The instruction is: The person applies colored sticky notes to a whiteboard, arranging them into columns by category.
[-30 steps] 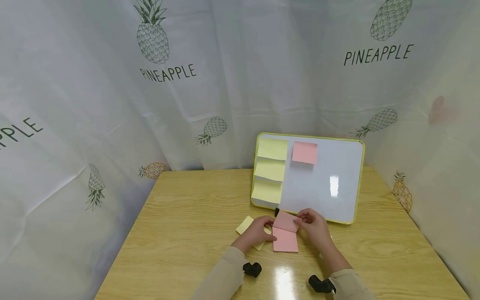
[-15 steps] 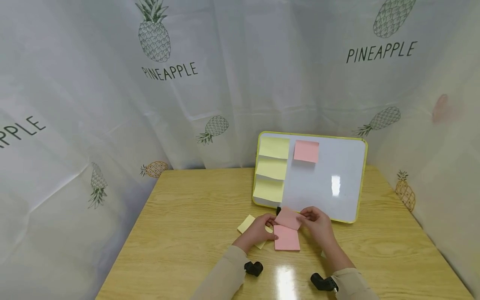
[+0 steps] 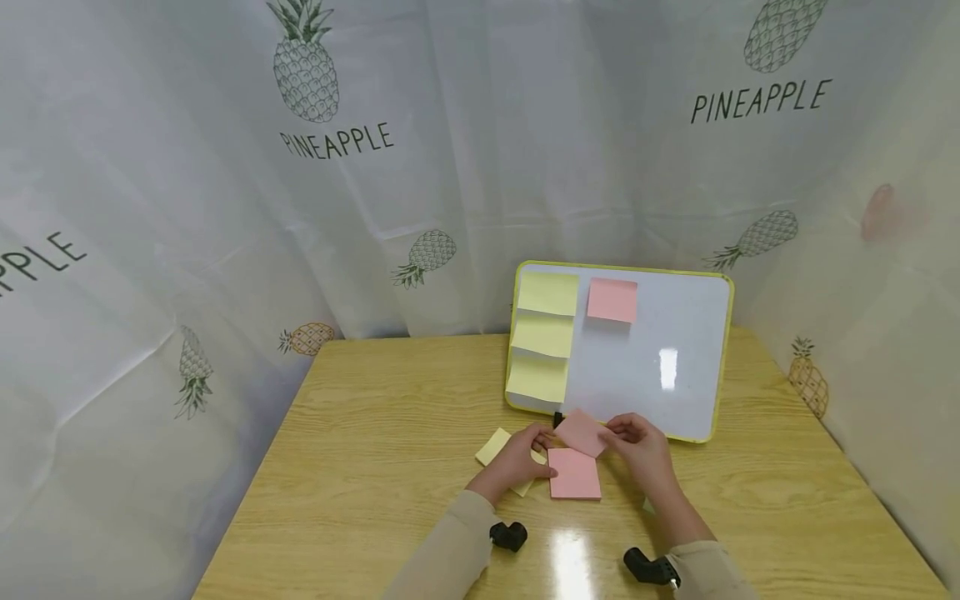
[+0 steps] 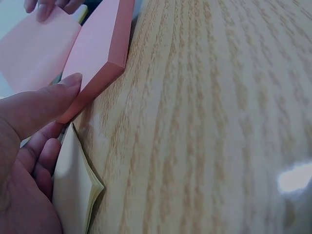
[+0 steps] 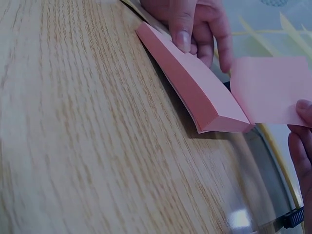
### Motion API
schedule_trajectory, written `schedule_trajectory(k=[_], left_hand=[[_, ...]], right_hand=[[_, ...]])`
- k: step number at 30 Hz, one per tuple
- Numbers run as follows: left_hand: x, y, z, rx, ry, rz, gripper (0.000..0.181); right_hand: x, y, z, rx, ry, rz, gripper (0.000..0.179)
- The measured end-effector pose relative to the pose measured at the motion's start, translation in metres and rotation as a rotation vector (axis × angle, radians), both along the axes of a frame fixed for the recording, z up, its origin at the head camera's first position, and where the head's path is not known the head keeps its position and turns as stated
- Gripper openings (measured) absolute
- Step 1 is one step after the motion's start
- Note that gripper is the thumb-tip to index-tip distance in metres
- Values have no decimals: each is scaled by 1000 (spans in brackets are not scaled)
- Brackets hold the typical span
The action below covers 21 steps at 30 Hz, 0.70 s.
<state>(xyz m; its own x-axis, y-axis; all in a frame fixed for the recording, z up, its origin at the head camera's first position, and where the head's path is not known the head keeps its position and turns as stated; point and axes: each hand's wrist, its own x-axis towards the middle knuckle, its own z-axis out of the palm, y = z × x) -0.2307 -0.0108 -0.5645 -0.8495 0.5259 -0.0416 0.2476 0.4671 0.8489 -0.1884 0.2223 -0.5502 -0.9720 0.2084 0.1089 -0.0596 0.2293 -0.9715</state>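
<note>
My left hand [image 3: 513, 462] grips the left side of a thick pink sticky note pad [image 3: 575, 477], thumb on its top face, as the left wrist view shows. My right hand [image 3: 641, 450] pinches the right edge of a single pink sticky note [image 3: 581, 432] between thumb and fingers. That note stands up from the pad's far edge, tilted; in the right wrist view the note [image 5: 270, 90] still meets the pad [image 5: 209, 92] at one corner. A yellow sticky note pad [image 3: 491, 447] lies partly hidden under my left hand.
Behind the hands a yellow-framed whiteboard [image 3: 637, 367] leans back, bearing three yellow sticky notes [image 3: 543, 335] in a column and one pink sticky note [image 3: 612, 300]. A black clip-like piece [image 3: 558, 419] sits at its lower edge. Something pale green [image 3: 648, 505] shows beside my right wrist.
My right hand has lifted the pink note farther up and right, turning it away from the pad. My left hand stays on the pad.
</note>
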Motion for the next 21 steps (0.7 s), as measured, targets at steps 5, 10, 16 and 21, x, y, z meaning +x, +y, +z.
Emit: schedule_trajectory(k=[5, 10, 16, 21], left_hand=[[1, 0, 2, 18, 2, -15, 56], [2, 0, 2, 28, -8, -20, 55], [2, -2, 1, 35, -12, -15, 55], [1, -3, 0, 44, 6, -29, 56]], right_hand=[[3, 0, 1, -40, -7, -8, 27], [4, 0, 3, -49, -2, -5, 29], [4, -1, 11, -39, 6, -18, 27], [4, 0, 20, -43, 11, -45, 28]])
